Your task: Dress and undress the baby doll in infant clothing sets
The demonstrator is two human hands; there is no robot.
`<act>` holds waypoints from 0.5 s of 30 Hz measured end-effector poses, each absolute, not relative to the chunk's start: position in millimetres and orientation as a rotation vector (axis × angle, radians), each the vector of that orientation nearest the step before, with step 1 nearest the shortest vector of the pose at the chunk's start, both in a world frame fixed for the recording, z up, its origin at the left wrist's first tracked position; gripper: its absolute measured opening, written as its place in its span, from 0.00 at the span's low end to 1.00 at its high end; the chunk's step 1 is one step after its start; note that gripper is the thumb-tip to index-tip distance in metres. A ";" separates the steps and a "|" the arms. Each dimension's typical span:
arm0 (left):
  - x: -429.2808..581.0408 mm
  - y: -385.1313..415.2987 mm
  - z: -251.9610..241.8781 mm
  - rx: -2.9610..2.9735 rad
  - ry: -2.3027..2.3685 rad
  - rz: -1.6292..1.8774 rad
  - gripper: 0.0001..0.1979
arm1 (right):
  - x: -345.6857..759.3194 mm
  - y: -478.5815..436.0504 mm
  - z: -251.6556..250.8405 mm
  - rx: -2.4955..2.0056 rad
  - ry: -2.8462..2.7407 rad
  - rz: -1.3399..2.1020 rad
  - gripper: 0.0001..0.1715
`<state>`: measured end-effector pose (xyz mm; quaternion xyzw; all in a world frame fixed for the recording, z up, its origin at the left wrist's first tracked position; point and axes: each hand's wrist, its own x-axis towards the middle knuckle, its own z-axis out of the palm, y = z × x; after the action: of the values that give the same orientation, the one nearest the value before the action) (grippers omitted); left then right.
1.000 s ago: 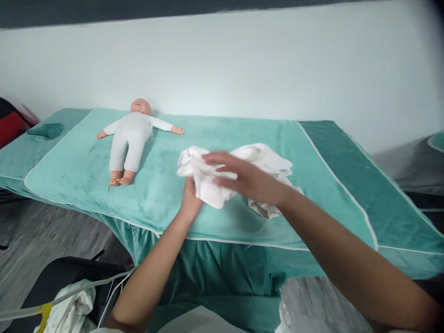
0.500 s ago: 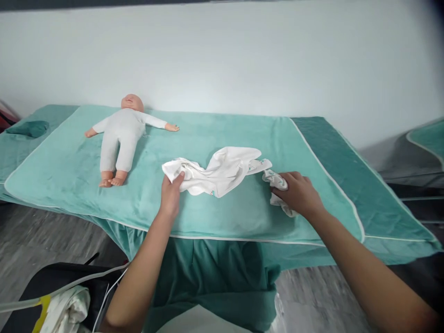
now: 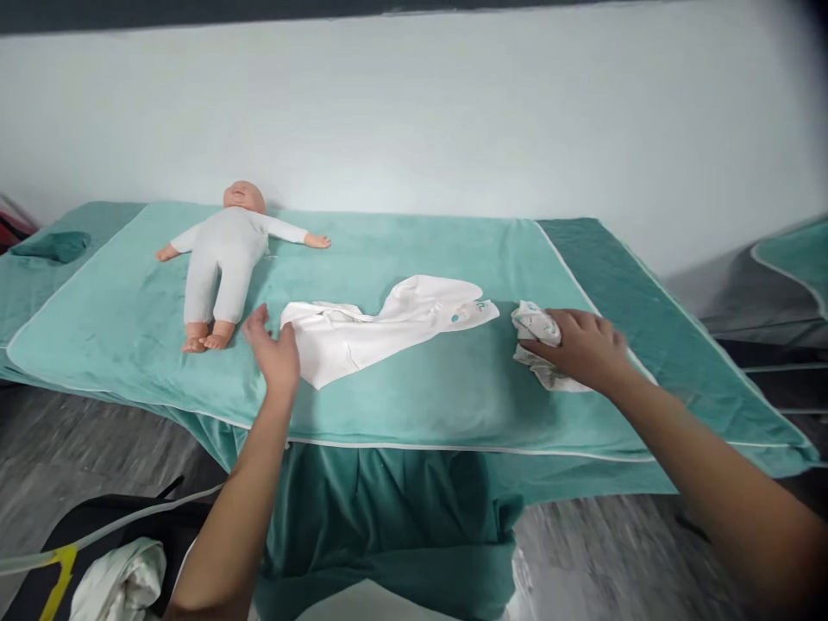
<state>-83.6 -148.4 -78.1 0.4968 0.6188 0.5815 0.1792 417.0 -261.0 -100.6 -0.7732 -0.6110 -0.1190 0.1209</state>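
Note:
A white baby garment [image 3: 381, 328] lies spread on the teal towel [image 3: 414, 388] that covers the table. My left hand [image 3: 275, 354] rests at the garment's left end, fingers apart, touching its edge. My right hand [image 3: 582, 347] is closed on a small bunched white patterned cloth [image 3: 538, 332], to the right of the garment and apart from it. A baby doll [image 3: 223, 259] in a white suit lies on its back at the far left, arms out.
A white wall runs close behind the table. A darker green sheet [image 3: 647, 293] shows at the right end. A folded green cloth [image 3: 55, 246] lies at the far left. A black bag with white fabric [image 3: 122, 582] stands on the floor at lower left.
The bundle that both hands held has been split: the garment now lies flat, my left hand has let go and opened at its left end, my right hand has carried the small cloth right.

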 end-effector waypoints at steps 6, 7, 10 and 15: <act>-45.7 -129.7 -61.3 2.382 1.597 1.163 0.16 | 307.5 -245.4 -76.5 -1.986 -1.902 -0.374 0.29; -37.1 -124.3 -57.0 2.487 1.574 0.968 0.16 | 289.7 -237.1 -74.6 -1.901 -1.933 -0.311 0.27; -16.9 -112.6 -47.9 2.632 1.521 0.338 0.14 | 248.2 -204.5 -67.3 -1.691 -2.011 -0.094 0.27; -12.8 -113.8 -47.0 2.728 1.349 0.032 0.14 | 204.1 -152.4 -53.2 -1.493 -2.278 0.226 0.25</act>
<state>-12.8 -113.8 -47.0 0.8953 0.4426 0.0104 0.0489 204.1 -152.4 -53.2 -0.5350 -0.8162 0.0810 0.2027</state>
